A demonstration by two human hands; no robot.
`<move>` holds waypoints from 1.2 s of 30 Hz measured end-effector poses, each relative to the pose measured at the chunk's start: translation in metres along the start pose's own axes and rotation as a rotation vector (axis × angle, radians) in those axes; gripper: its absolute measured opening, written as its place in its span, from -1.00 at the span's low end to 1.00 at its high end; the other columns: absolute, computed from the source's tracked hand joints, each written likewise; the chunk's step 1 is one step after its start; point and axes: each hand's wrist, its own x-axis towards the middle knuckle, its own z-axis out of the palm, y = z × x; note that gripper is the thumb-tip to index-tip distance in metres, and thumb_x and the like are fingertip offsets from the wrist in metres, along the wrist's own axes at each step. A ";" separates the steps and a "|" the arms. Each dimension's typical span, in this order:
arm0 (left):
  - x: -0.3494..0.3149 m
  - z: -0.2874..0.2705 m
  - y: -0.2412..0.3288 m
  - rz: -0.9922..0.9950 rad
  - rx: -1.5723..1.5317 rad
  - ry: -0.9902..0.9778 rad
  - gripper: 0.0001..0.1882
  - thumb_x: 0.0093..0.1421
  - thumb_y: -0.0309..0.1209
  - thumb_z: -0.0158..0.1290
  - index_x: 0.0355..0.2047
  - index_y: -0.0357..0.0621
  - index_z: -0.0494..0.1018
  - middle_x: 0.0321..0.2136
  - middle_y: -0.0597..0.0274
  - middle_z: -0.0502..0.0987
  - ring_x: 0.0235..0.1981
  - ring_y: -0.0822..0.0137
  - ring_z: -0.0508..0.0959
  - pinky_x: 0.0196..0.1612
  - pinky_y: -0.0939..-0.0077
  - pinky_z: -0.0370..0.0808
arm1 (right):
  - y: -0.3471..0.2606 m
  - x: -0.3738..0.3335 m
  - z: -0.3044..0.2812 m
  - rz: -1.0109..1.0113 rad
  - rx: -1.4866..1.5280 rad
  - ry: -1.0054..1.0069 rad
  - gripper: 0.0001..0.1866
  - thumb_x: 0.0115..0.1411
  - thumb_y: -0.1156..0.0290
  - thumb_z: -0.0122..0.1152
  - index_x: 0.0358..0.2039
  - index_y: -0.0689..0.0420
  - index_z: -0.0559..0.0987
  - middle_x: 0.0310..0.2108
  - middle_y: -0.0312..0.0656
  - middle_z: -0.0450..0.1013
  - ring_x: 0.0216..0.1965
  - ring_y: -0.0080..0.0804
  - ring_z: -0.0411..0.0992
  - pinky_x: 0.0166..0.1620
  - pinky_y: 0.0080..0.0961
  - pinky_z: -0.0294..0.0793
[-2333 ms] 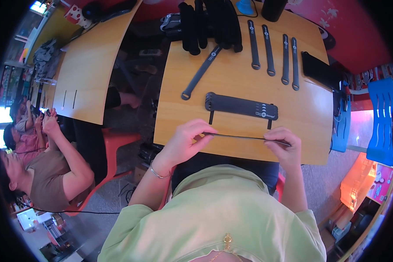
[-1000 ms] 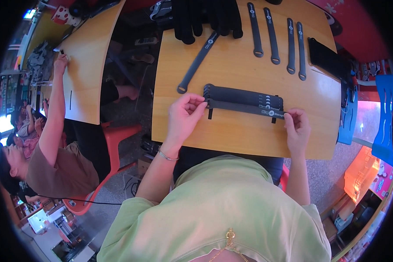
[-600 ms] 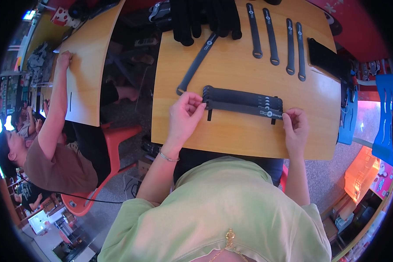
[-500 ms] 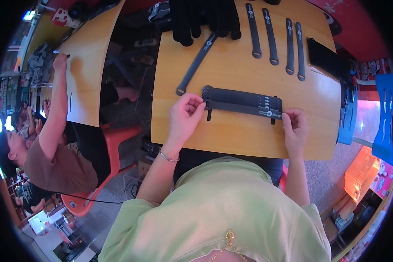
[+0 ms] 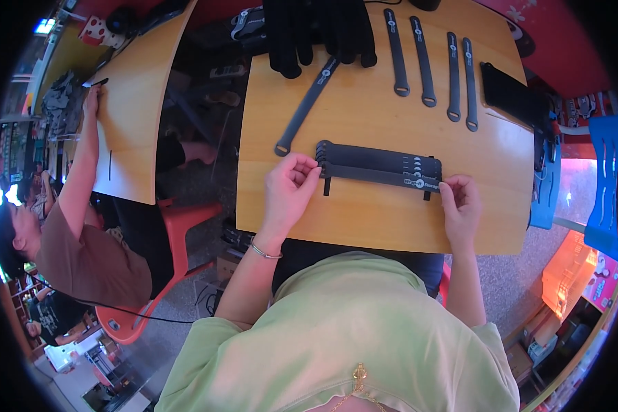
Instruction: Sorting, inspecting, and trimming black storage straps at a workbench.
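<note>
On the wooden table in front of me lies a neat stack of dark grey storage straps (image 5: pixel 374 157), overlapping like steps with their loop ends at the left. My left hand (image 5: pixel 290 194) pinches the left end of the nearest strap (image 5: pixel 384 178) between thumb and fingertips. Its right end is pinched by my right hand (image 5: pixel 462 211), so the strap lies stretched along the stack's near edge. Two short black strips, a left one (image 5: pixel 327 187) and a right one (image 5: pixel 427 196), stick out from under the stack.
One loose strap (image 5: pixel 305 110) lies slanted beyond my left hand, by black gloves (image 5: pixel 319 34). Several more straps (image 5: pixel 453 79) lie at the far right, beside a black flat case (image 5: pixel 507 93). To the left, a co-worker (image 5: pixel 89 257) sits at another table (image 5: pixel 134 89).
Both my hands keep their pinch on the strap, with hardly any movement. At the left table the co-worker's arm has shifted slightly, a small dark object at the hand.
</note>
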 end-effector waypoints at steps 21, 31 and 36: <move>0.002 0.004 -0.004 0.003 -0.025 0.017 -0.91 0.07 -0.64 0.09 -0.40 -0.26 0.42 -0.61 0.42 0.43 -0.64 0.68 0.34 -0.57 0.81 0.28 | -0.001 0.000 0.003 0.012 -0.083 0.020 -0.88 0.11 0.56 0.21 -0.37 0.20 0.44 -0.52 -0.41 0.38 -0.51 -0.75 0.30 -0.44 -0.80 0.29; 0.003 0.004 -0.002 -0.013 0.010 0.014 -0.92 0.07 -0.62 0.09 -0.41 -0.25 0.42 -0.61 0.42 0.43 -0.64 0.68 0.34 -0.57 0.81 0.28 | -0.005 0.001 0.006 -0.029 -0.260 0.078 -0.83 0.05 0.53 0.28 -0.42 0.19 0.42 -0.59 -0.36 0.39 -0.59 -0.71 0.31 -0.52 -0.74 0.29; 0.002 0.004 -0.004 -0.003 0.020 0.015 -0.92 0.08 -0.61 0.09 -0.41 -0.25 0.42 -0.61 0.43 0.42 -0.64 0.68 0.34 -0.56 0.81 0.29 | -0.002 0.001 0.006 -0.016 -0.272 0.072 -0.82 0.05 0.52 0.28 -0.43 0.19 0.41 -0.60 -0.35 0.39 -0.60 -0.69 0.31 -0.53 -0.73 0.30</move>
